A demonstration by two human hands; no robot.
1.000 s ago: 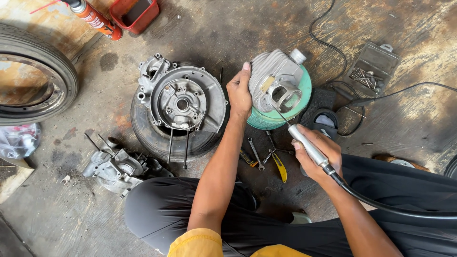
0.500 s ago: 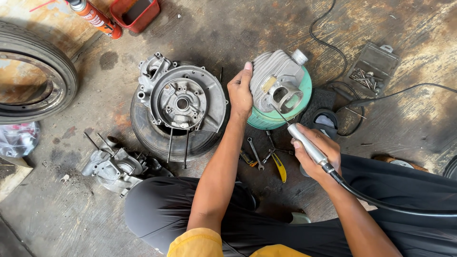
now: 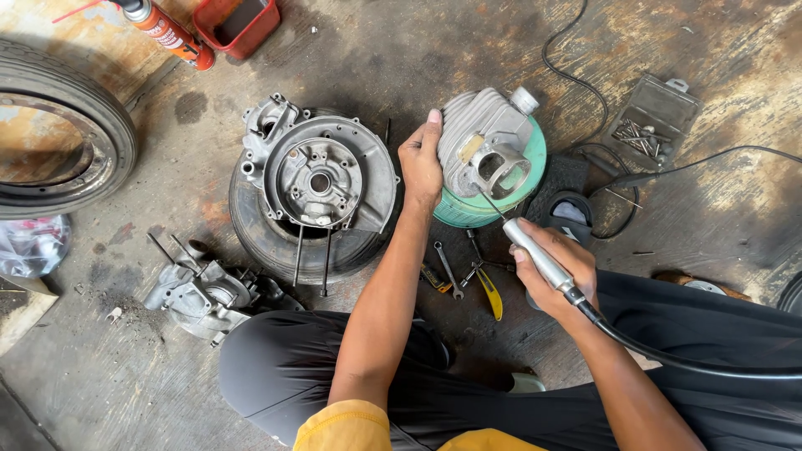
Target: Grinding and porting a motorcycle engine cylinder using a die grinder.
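My left hand grips the left side of a finned grey engine cylinder, which rests on a round green container. My right hand holds a slim metal rotary handpiece with a black flexible shaft trailing off to the right. The thin bit of the handpiece points up toward the cylinder's open port. Both forearms reach out over my black-trousered legs.
A grey engine crankcase half lies on a small tyre; another casing sits at lower left. Wrenches and yellow-handled pliers lie between my arms. A large tyre, spray can, red tub and bit case surround.
The handpiece's tip has shifted slightly by the cylinder port. Both hands keep their grips in nearly the same places.
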